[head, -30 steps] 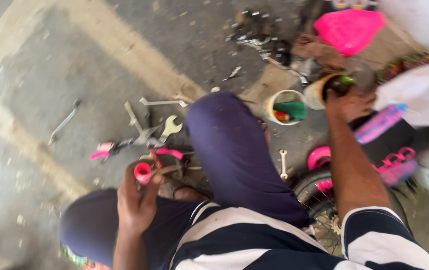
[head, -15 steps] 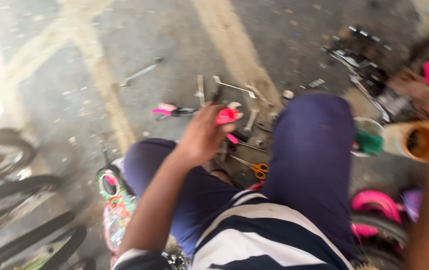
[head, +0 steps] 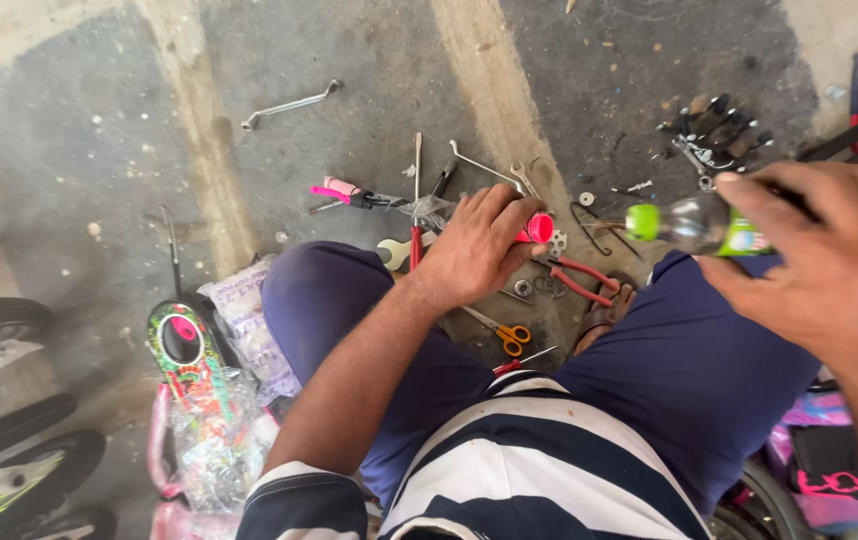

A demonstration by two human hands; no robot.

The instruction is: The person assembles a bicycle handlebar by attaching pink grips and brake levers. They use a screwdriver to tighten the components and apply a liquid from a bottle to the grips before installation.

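Left hand [head: 474, 250] is wrapped tight round a pink handlebar grip [head: 536, 229], open end turned right, while the right hand [head: 819, 260] pinches a small clear bottle [head: 697, 223] on its side, green cap aimed at it, above the scattered tools [head: 489, 180].

The grey concrete floor [head: 349, 60], crossed by two pale painted stripes, carries a long bent wrench [head: 289, 104] at upper left, red-handled pliers [head: 577, 280] and yellow-handled scissors [head: 501, 332] at centre, loose washers and spanners around them, and a cluster of dark bits [head: 714, 130] at upper right.
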